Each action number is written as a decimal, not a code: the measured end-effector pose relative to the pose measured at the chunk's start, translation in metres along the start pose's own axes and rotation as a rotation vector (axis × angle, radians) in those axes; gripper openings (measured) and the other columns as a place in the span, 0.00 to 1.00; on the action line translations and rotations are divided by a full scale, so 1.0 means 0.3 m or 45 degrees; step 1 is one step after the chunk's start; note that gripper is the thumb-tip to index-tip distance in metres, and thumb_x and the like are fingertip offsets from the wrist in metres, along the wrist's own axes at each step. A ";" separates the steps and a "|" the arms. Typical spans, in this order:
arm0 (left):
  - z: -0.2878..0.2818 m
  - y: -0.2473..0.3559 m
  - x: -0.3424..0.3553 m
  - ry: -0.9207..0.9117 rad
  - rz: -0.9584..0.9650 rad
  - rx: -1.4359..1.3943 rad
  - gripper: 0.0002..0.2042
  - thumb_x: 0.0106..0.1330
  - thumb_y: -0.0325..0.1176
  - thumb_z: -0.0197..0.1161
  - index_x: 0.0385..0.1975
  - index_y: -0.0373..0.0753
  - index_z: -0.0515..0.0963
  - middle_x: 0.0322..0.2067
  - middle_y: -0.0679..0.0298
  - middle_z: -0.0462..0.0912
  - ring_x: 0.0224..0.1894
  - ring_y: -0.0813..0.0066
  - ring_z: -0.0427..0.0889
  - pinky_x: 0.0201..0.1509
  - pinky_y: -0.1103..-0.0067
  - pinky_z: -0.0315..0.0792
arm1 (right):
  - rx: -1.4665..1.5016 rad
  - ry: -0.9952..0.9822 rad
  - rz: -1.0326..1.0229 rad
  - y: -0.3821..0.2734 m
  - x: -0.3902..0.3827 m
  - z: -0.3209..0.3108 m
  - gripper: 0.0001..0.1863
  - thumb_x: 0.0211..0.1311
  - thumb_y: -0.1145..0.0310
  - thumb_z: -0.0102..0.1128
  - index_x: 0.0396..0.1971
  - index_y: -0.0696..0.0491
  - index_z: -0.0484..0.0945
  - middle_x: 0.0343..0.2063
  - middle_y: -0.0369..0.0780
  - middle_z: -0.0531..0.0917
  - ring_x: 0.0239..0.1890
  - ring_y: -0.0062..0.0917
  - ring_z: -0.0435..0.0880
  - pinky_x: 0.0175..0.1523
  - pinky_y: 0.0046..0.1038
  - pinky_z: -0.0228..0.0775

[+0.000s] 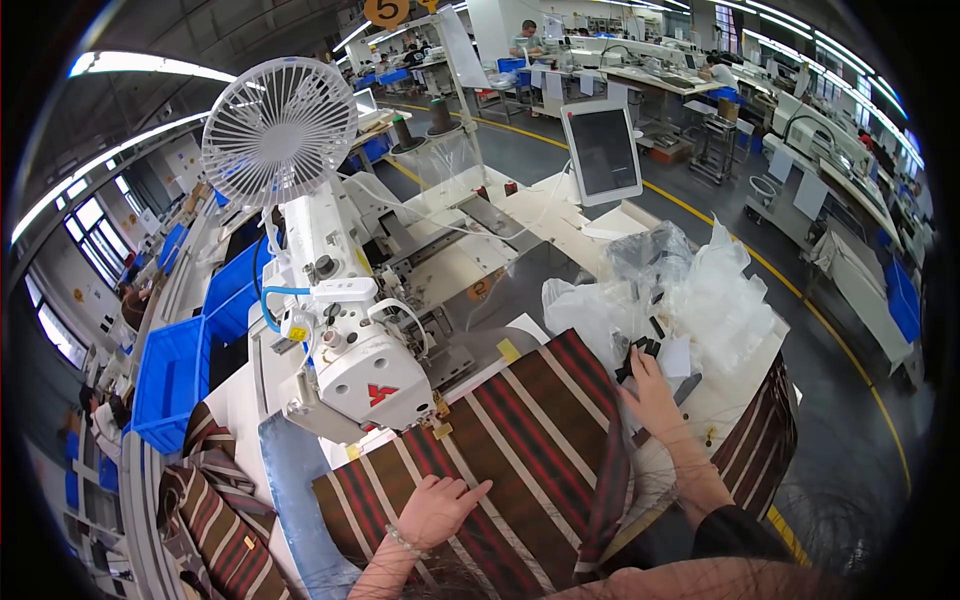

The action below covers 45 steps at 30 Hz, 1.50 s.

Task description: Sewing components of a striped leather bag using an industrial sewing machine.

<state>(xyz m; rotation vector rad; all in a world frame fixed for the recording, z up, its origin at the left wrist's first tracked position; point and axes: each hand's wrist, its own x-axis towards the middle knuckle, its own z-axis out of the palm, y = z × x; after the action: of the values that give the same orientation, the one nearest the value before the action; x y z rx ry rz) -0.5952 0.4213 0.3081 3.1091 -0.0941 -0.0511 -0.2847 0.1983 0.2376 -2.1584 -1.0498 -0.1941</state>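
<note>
Person at a sewing station, both bare hands out over the table (750, 372). Striped cloth (520, 420), brown with red and pale bands, lies across the table's near side, its far edge by the sewing machine (365, 375), its right part folded over. Left hand (437, 512) palm down on the cloth, towards the table's near edge; fingers slightly apart, index stretched out to the right, nothing gripped. Right hand (655, 400) past the cloth's right side, at small dark pieces (645, 347); fingers narrow and bent around there, can't tell whether they pinch one. Clear plastic bags (725, 290) heaped just beyond, along the table's right edge. Tablet (605, 155) upright past that heap, towards the far right corner. White fan (280, 130) above the machine; thread cones (440, 118) beyond the far edge. More striped fabric (225, 530) bunched off the near left corner, another striped length (765, 440) hanging at the right edge. Blue bins (170, 385) past the left edge.
</note>
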 end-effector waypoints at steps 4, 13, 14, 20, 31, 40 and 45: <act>0.002 0.002 0.001 0.016 0.004 0.007 0.22 0.57 0.30 0.57 0.55 0.47 0.72 0.29 0.68 0.75 0.35 0.73 0.76 0.42 0.76 0.66 | 0.175 -0.214 -0.034 -0.038 -0.007 -0.116 0.33 0.53 0.71 0.62 0.61 0.57 0.62 0.54 0.47 0.69 0.56 0.39 0.69 0.58 0.31 0.65; 0.005 0.010 0.022 0.032 0.018 0.017 0.23 0.55 0.28 0.56 0.54 0.47 0.72 0.30 0.69 0.75 0.35 0.74 0.76 0.43 0.76 0.67 | 0.164 -0.076 0.356 0.045 0.008 -0.275 0.24 0.52 0.78 0.60 0.52 0.51 0.74 0.45 0.46 0.76 0.40 0.32 0.79 0.40 0.25 0.73; 0.006 0.009 0.020 0.031 0.021 0.015 0.23 0.55 0.28 0.56 0.54 0.47 0.72 0.30 0.69 0.75 0.35 0.74 0.76 0.43 0.76 0.67 | 0.163 -0.076 0.359 0.063 0.007 -0.291 0.24 0.52 0.78 0.60 0.52 0.51 0.74 0.45 0.46 0.76 0.40 0.32 0.79 0.40 0.25 0.73; -0.009 0.005 0.010 0.052 -0.018 0.000 0.22 0.56 0.30 0.57 0.53 0.47 0.73 0.29 0.69 0.74 0.34 0.74 0.76 0.42 0.77 0.66 | -0.346 0.217 0.147 0.131 -0.038 -0.321 0.28 0.41 0.73 0.66 0.49 0.51 0.76 0.40 0.40 0.77 0.41 0.33 0.76 0.43 0.27 0.69; -0.006 0.007 0.015 0.124 0.019 0.049 0.22 0.55 0.31 0.59 0.54 0.47 0.73 0.27 0.69 0.74 0.33 0.75 0.76 0.40 0.77 0.65 | -0.340 -0.098 0.159 0.286 -0.054 -0.288 0.33 0.38 0.61 0.71 0.52 0.44 0.74 0.50 0.38 0.73 0.54 0.36 0.69 0.57 0.43 0.57; -0.008 0.010 0.009 0.144 0.005 0.025 0.22 0.54 0.30 0.60 0.53 0.47 0.74 0.25 0.69 0.73 0.31 0.76 0.76 0.37 0.77 0.64 | -0.350 -0.648 0.211 0.270 -0.018 -0.411 0.38 0.39 0.61 0.70 0.57 0.42 0.69 0.52 0.34 0.73 0.53 0.28 0.72 0.56 0.43 0.55; -0.020 0.015 0.010 0.142 -0.001 0.028 0.22 0.55 0.30 0.60 0.53 0.47 0.74 0.26 0.69 0.73 0.31 0.76 0.76 0.37 0.77 0.64 | -0.409 -0.474 0.097 0.309 -0.039 -0.402 0.26 0.46 0.71 0.64 0.50 0.45 0.75 0.42 0.36 0.79 0.47 0.29 0.76 0.52 0.36 0.59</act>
<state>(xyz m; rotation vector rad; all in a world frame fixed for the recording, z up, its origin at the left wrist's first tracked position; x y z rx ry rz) -0.5924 0.4167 0.3141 3.1261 -0.0918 0.1238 -0.2042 0.0730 0.2710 -2.5886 -1.2033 0.0870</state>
